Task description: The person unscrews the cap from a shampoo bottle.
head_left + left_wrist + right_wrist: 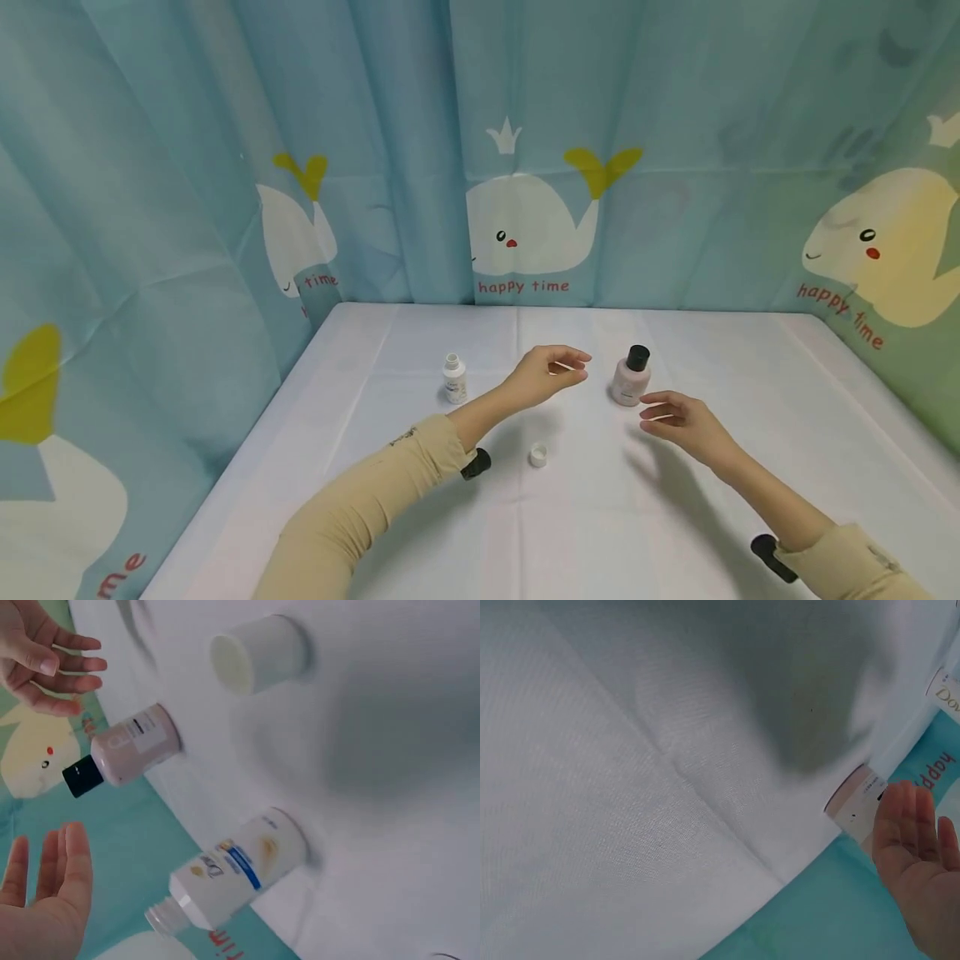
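A pink bottle (pixel 628 383) with a black cap stands upright between my two hands. My left hand (pixel 543 372) hovers to its left, fingers pointing at it and thumb apart, holding nothing. Just to the bottle's lower right is my right hand (pixel 686 427), its fingers loosely bent and also without anything in them. A white bottle (pixel 454 380) without a cap stands behind my left forearm; its bare threaded neck shows in the left wrist view. The small white cap (pixel 537 454) sits on the table in front of my left hand.
The table (pixel 585 542) has a white cloth with creases. Blue curtains (pixel 405 100) printed with whales close off the back and left. Black wrist straps (pixel 476 463) show by both sleeves.
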Available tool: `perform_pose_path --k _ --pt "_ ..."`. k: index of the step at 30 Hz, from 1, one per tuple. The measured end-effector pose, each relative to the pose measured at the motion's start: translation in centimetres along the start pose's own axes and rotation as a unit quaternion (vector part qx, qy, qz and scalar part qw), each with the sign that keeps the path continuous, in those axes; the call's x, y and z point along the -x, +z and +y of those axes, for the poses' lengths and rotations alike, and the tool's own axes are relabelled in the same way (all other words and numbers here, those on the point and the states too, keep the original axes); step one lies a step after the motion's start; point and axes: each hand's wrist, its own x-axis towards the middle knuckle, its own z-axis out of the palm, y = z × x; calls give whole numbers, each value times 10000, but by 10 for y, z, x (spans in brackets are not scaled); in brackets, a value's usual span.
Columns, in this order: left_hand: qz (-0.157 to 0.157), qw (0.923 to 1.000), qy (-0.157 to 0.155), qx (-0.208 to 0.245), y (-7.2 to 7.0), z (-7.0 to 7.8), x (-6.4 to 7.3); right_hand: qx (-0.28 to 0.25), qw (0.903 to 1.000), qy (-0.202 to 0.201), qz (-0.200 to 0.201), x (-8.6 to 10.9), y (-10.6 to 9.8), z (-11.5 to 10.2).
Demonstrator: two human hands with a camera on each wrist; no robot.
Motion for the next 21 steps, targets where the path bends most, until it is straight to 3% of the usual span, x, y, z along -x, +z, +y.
perform_pose_path --k 8,14,21 --pt "193 9997 -15 -164 8 9 -20 351 9961 700 410 -5 -3 2" --pt "330 9989 -21 -327 14 11 -32 370 9953 790 409 -13 -2 9" --pt "436 9979 41 -486 23 18 -48 -9 9974 646 327 -20 0 19"
